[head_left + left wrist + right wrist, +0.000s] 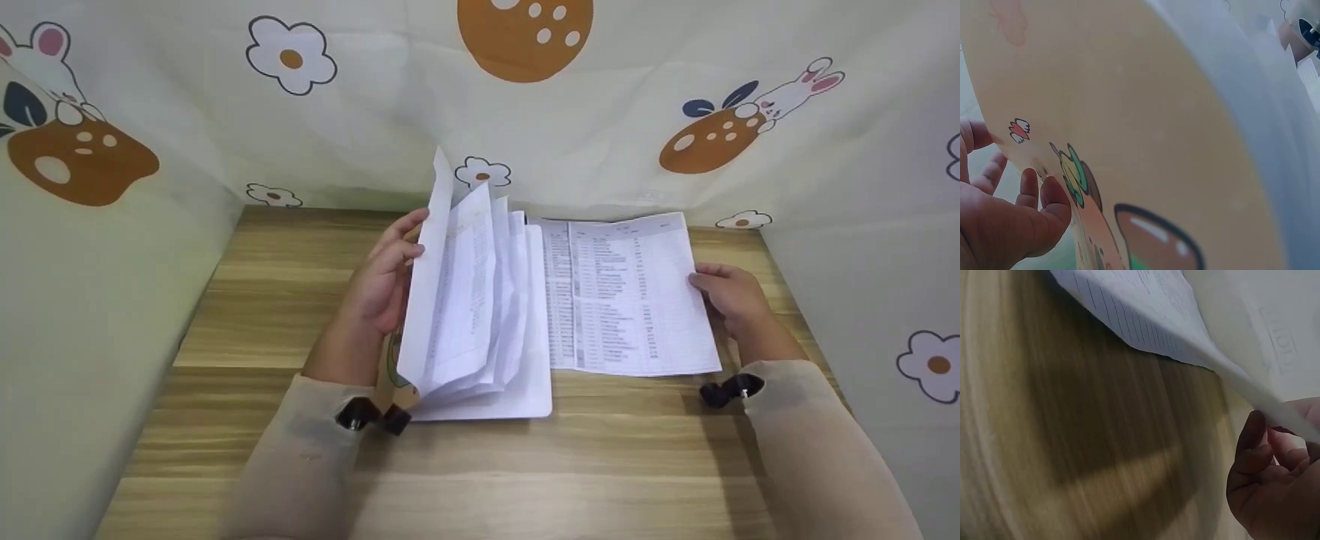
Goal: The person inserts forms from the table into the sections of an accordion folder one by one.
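A notebook [536, 360] stands partly open on the table, its front cover [424, 300] raised and several pages [466, 300] fanned out beside it. My left hand [379, 285] holds the raised cover by its outer edge. In the left wrist view, the tan outer face of the cover [1134, 107] shows cartoon pictures, with curled fingers at its edge. To the right lies a creased sheet of paper [615, 300] printed with rows and columns. My right hand [735, 300] pinches its right edge, which is lifted off the table in the right wrist view. The sheet's left part is hidden behind the notebook.
The wood-grain table [600, 465] runs back to a pale cloth [390, 127] printed with flowers, rabbits and orange fruit. Cloth also hangs at the left and right sides. A small black device [731, 390] sits on each wrist.
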A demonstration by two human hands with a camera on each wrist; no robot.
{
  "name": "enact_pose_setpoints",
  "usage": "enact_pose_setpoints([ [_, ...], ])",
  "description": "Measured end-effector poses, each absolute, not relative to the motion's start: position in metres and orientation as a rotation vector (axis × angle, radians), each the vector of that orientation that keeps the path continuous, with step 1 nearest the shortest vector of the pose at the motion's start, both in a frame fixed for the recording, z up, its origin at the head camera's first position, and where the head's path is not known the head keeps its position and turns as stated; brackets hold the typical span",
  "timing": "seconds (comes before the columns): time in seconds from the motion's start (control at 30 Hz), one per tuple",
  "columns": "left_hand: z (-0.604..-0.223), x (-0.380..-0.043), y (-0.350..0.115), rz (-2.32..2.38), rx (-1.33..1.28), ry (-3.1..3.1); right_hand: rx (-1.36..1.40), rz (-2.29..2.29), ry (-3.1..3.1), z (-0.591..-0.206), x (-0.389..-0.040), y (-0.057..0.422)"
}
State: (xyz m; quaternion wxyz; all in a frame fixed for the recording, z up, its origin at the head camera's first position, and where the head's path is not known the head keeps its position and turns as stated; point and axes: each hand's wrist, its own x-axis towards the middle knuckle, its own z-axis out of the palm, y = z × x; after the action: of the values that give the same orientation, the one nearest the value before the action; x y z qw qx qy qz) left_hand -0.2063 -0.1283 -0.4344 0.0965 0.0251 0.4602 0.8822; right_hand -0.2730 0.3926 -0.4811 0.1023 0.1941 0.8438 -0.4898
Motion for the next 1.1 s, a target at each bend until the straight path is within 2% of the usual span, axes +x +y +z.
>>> enact_pose_setpoints([
  [0.5, -0.436, -0.206, -0.129, 2.603, 0.113, 1.406, 0.449, -2.035, 2.043, -0.462, -0.247, 0.393],
  [1.1, -0.436, -0.207, -0.128, 2.591, 0.095, 1.423, 0.392, -2.244, 1.848, -0.434, -0.215, 0.37],
])
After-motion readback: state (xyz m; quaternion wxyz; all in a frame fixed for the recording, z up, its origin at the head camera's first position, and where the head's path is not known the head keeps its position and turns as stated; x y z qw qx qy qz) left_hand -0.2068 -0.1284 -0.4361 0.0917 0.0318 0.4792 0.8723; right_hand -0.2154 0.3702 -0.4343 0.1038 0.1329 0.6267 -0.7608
